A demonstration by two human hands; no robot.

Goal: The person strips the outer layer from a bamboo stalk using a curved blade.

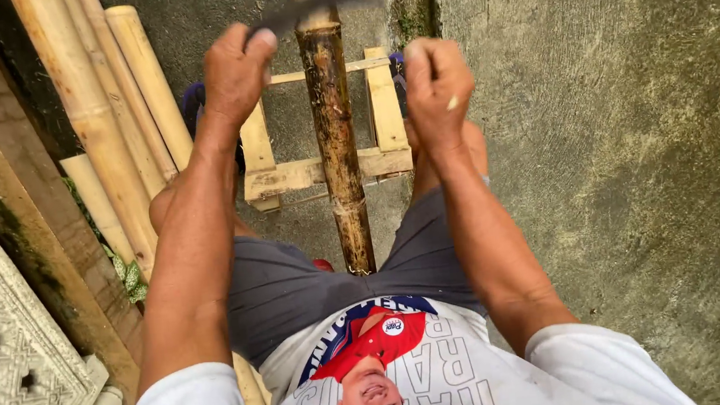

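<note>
Bamboo pole (338, 135), mottled brown and yellow, one piece: lies lengthwise between the person's knees, its near end at the grey shorts (289, 287), its long axis running straight away from the body to the top edge of the view, crossing over a low wooden frame (314, 170). Left hand (236, 70): raised just left of the pole's far part, fingers (264, 44) clenched round the handle of a dark blade (317, 5); the blade is blurred, lies crosswise to the pole's axis and overlaps the pole near its upper stretch; whether edge and bamboo touch cannot be told. Right hand (436, 83): held just right of the pole, at about the level of the frame's far rail, fingers curled into a fist; a small pale sliver shows at the knuckles, what it is cannot be told, nor whether anything more is gripped. The pole thus sits between the two hands, apart from both; the left hand, through the blade, is the nearer to it. Wooden frame: pale slats, two uprights either side of the pole, rails across, resting on the concrete floor (596, 121). Stacked bamboo poles (101, 121), pale yellow, lying to the left, roughly parallel to the worked piece. Carved pale panel (8, 346) at the near left corner.
</note>
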